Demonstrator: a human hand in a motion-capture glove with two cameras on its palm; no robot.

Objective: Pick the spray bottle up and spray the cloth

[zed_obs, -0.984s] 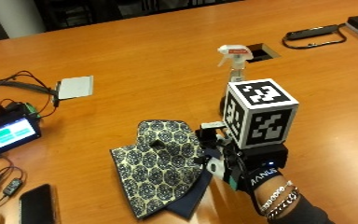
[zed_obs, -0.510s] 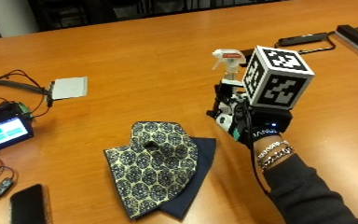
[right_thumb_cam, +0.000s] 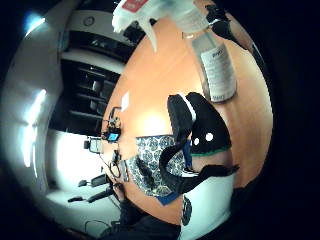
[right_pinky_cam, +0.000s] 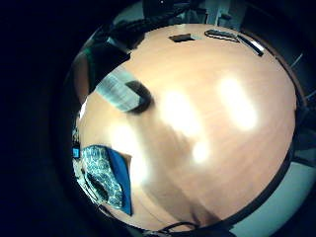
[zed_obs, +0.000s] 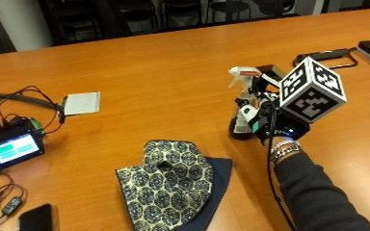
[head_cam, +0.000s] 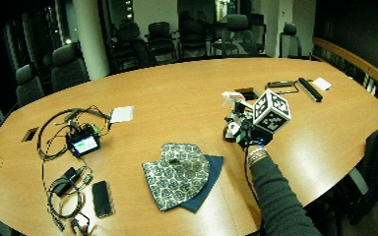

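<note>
Spray bottle [zed_obs: 244, 103] stands upright on the counter [zed_obs: 172, 62], long axis vertical, white trigger head [zed_obs: 244, 73] with nozzle pointing toward 9 o'clock. Our gloved right hand [zed_obs: 268, 122] is right at its body from the 4 o'clock side; we can't tell whether the fingers have closed round it. Patterned cloth [zed_obs: 169, 180] lies flat at 7 o'clock from the bottle, well apart. We judge the nozzle needs swinging down toward 7.

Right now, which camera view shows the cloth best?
The outside view: the whole cloth lies flat on the table, its pattern and dark lining clear. The wide outside view shows it whole but smaller. In the thumb side palm view the hand covers part of it; the little finger side view has it at the edge.
</note>
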